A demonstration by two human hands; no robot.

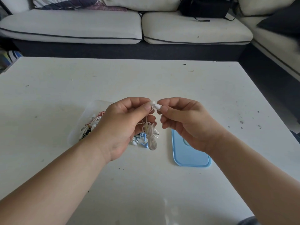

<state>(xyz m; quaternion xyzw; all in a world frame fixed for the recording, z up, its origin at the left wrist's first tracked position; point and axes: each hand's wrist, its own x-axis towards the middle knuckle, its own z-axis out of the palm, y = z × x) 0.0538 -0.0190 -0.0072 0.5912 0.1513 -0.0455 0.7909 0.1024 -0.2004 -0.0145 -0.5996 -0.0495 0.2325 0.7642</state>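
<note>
My left hand and my right hand are raised over the white table, fingertips almost meeting. Each pinches a white earbud of one pair of wired earphones. The pair's pale coiled cable hangs in a bundle below my left hand's fingers. Blue earphones lie on the table beneath it, partly hidden by my left hand. A clear plastic box with several coiled earphones, white and red-striped, sits behind my left wrist.
A light blue lid lies flat on the table under my right wrist. A pale sofa runs along the far side, with a black bag on it. The table bears small dark specks.
</note>
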